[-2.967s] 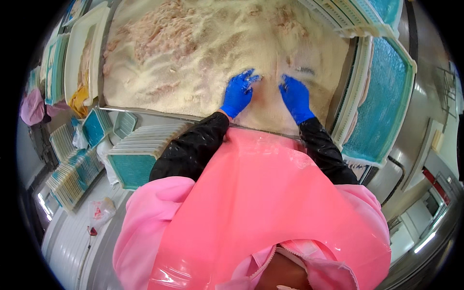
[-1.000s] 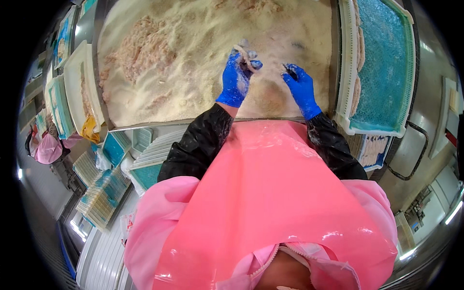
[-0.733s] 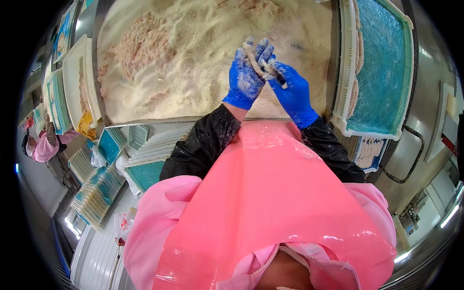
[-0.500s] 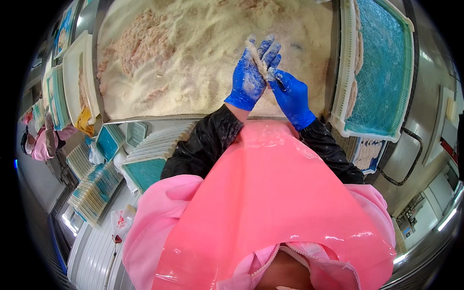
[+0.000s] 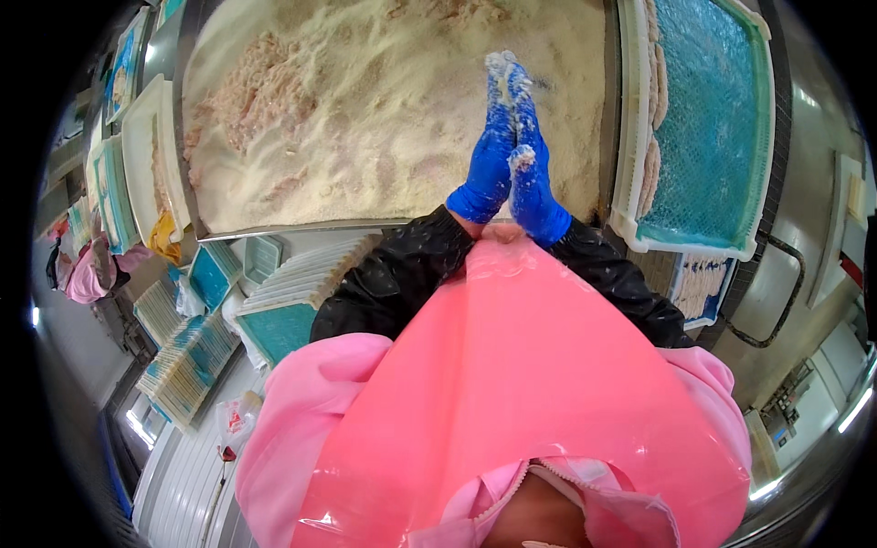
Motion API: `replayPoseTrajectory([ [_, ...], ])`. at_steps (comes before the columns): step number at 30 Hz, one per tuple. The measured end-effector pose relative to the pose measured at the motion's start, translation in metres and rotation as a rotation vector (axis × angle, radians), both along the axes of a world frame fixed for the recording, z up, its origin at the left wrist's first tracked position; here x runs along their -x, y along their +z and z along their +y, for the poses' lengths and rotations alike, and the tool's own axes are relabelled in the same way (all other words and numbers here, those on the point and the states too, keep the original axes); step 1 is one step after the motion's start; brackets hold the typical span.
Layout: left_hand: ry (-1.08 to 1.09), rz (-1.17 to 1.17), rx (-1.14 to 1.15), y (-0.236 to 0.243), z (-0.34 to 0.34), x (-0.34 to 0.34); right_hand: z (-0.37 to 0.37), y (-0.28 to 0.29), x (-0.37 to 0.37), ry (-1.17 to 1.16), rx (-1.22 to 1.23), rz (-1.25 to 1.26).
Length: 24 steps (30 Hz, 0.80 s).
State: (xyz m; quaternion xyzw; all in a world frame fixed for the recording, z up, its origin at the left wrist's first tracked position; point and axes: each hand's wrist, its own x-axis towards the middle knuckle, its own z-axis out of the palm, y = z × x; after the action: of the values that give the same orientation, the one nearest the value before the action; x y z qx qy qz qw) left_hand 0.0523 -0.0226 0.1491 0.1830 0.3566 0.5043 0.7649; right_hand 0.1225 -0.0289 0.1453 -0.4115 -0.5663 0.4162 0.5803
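Observation:
My left hand (image 5: 486,160) and my right hand (image 5: 534,187), both in blue gloves, are pressed palm to palm with fingers stretched away from me. Pale crumbs cake the fingertips and the right thumb. The crumb-coated strip of meat seen earlier is hidden between the palms. Below them spreads a bed of pale crumbs (image 5: 393,146) in a wide metal trough (image 5: 301,226). Raw pinkish meat pieces (image 5: 260,96) lie heaped at its far left.
To the right, a white tray (image 5: 630,215) with a blue-green mesh base (image 5: 708,137) bears coated strips (image 5: 651,173) along its left side. A lower tray of strips (image 5: 699,292) sits beneath it. Stacked trays (image 5: 306,274) and a yellow cloth-like item (image 5: 164,237) are at left.
My hands have closed palm to palm, and the coated strip that lay along my left fingers is now out of sight. The view has shifted slightly.

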Motion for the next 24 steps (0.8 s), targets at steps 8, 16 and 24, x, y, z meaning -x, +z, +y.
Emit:
replayPoseTrajectory([
  [8, -0.006, -0.199, 0.021, -0.016, -0.011, -0.019, -0.001, 0.008, -0.02, 0.055, 0.121, 0.248],
  [16, -0.011, 0.026, -0.244, 0.043, 0.009, -0.079, -0.008, 0.036, -0.066, 0.02, 0.229, 0.452],
  [24, -0.222, 0.534, -0.516, 0.035, 0.01, -0.155, -0.025, 0.043, -0.152, -0.234, 0.434, 1.003],
])
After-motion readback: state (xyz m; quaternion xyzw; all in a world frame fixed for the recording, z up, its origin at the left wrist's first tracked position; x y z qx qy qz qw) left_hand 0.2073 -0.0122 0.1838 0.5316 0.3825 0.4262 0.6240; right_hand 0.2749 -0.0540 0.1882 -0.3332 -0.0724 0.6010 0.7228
